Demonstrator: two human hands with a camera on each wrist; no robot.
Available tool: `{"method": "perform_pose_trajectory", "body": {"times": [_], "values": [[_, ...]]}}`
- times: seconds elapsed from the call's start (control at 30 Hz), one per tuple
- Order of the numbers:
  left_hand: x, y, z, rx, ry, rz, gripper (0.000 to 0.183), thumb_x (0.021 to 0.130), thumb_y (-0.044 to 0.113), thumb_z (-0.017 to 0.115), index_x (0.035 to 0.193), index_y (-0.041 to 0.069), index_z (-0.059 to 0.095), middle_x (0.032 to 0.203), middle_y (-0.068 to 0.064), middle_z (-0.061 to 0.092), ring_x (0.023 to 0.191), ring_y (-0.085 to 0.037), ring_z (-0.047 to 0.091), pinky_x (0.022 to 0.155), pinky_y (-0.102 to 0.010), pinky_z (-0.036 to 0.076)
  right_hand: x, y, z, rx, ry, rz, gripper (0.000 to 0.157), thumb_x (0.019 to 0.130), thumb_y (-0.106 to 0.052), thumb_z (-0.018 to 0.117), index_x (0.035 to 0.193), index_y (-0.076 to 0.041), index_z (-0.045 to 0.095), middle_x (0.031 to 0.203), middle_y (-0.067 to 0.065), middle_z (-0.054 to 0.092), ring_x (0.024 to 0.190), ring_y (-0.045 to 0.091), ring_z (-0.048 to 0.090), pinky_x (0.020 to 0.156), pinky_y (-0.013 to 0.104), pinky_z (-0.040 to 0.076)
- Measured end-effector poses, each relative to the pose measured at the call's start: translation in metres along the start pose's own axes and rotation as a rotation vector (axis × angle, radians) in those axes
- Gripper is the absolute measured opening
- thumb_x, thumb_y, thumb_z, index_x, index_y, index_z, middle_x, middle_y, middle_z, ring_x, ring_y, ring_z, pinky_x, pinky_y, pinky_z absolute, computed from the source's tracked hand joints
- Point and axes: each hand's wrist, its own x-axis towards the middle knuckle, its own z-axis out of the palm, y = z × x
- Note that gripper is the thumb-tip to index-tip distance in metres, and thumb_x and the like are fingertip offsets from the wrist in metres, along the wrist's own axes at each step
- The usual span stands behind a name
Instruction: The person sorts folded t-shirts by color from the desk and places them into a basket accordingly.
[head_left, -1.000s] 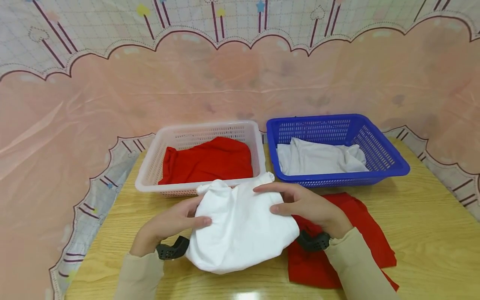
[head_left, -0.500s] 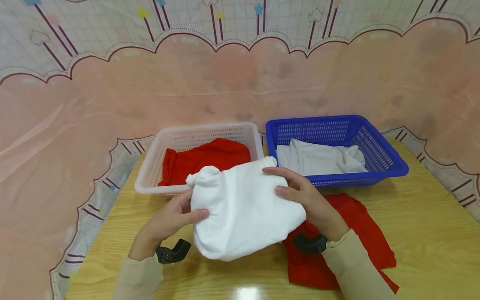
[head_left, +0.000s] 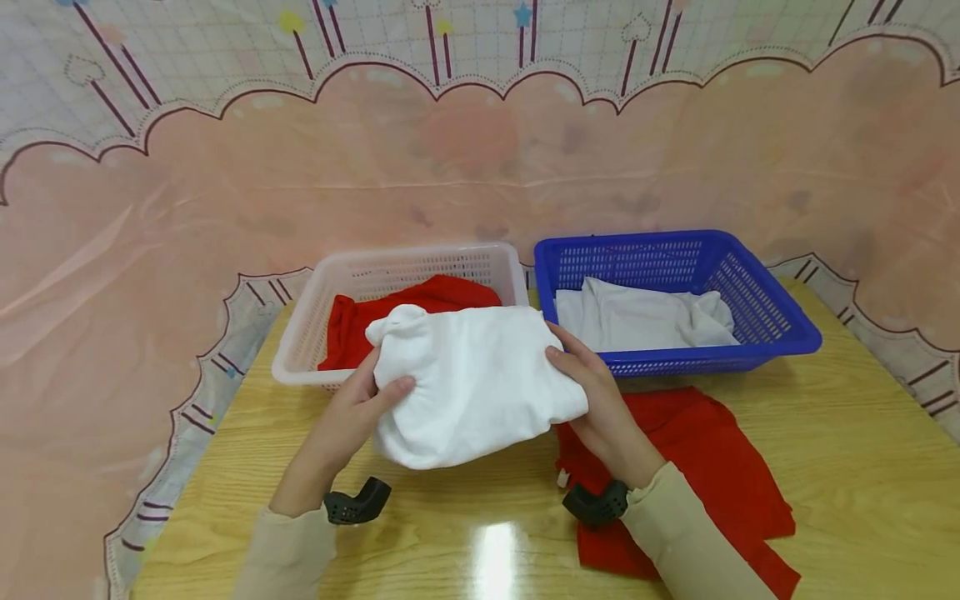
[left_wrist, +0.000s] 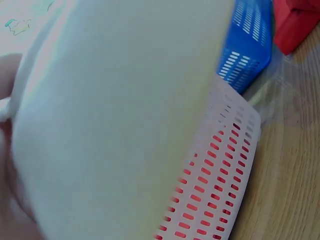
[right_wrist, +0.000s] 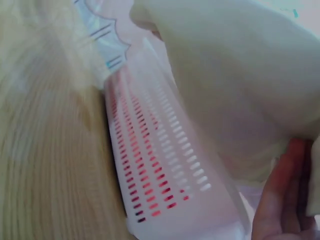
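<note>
Between my two hands hangs a folded white cloth (head_left: 480, 383), raised over the table in front of the baskets. My left hand (head_left: 356, 412) grips its left edge, thumb on top and fingers underneath. On the opposite edge my right hand (head_left: 596, 400) holds it the same way, with the thumb on the near face. A bunched corner sticks out at the cloth's upper left. In the left wrist view the white cloth (left_wrist: 115, 120) fills most of the picture. From the right wrist, fingers (right_wrist: 282, 195) show under the cloth.
Behind the cloth stands a white basket (head_left: 288, 350) with red cloth (head_left: 348, 329) in it. To its right, a blue basket (head_left: 787, 333) holds white cloth (head_left: 645, 317). A red garment (head_left: 720, 475) lies on the wooden table (head_left: 862, 475) under my right forearm.
Both hands have lifted the white cloth up and away from me, toward the baskets. The right hand has shifted from the cloth's upper face to its right edge. Baskets and red garment stay put.
</note>
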Motion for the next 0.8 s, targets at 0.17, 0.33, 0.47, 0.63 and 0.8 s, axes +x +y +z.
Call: {"method": "perform_pose_trajectory", "body": {"times": [0.17,0.33,0.47,0.63,0.8], "values": [[0.001,-0.001,0.001,-0.016,0.093,-0.006,0.051,0.089,0.026,0.053,0.133,0.023,0.028,0.117,-0.009,0.043,0.102,-0.026,0.046,0.083,-0.036,0.045,0.003,0.006,-0.004,0.095,0.057,0.105,0.05,0.089,-0.027,0.054,0.133,-0.01,0.038,0.12,0.006,0.046,0.098,0.017,0.05,0.083,0.027,0.045],[0.003,-0.002,0.002,-0.034,0.153,0.061,0.047,0.091,0.023,0.05,0.132,0.018,0.028,0.118,-0.01,0.042,0.102,-0.025,0.045,0.083,-0.03,0.044,0.006,0.009,-0.006,0.198,0.047,0.18,0.045,0.089,-0.028,0.054,0.127,-0.008,0.039,0.108,0.002,0.049,0.092,0.014,0.051,0.08,0.026,0.045],[0.003,-0.001,0.002,-0.043,0.2,0.077,0.044,0.092,0.023,0.05,0.13,0.016,0.031,0.118,-0.009,0.042,0.103,-0.023,0.044,0.083,-0.027,0.042,0.007,0.01,-0.005,0.182,0.029,0.206,0.044,0.09,-0.029,0.053,0.128,-0.011,0.04,0.107,0.002,0.049,0.09,0.014,0.052,0.078,0.026,0.046],[0.001,0.003,0.003,-0.077,0.278,0.069,0.042,0.091,0.023,0.051,0.128,0.015,0.032,0.117,-0.007,0.041,0.104,-0.022,0.042,0.086,-0.026,0.041,0.008,0.012,-0.004,0.115,-0.01,0.222,0.048,0.091,-0.025,0.052,0.135,-0.016,0.036,0.121,0.005,0.044,0.101,0.017,0.048,0.087,0.031,0.043],[0.0,0.008,0.003,-0.135,0.333,0.109,0.038,0.092,0.019,0.05,0.125,0.011,0.034,0.116,-0.008,0.041,0.103,-0.022,0.042,0.086,-0.025,0.04,0.009,0.014,-0.004,0.014,0.013,0.214,0.051,0.088,-0.023,0.056,0.135,-0.019,0.035,0.129,0.008,0.04,0.111,0.024,0.043,0.093,0.038,0.038]]}}
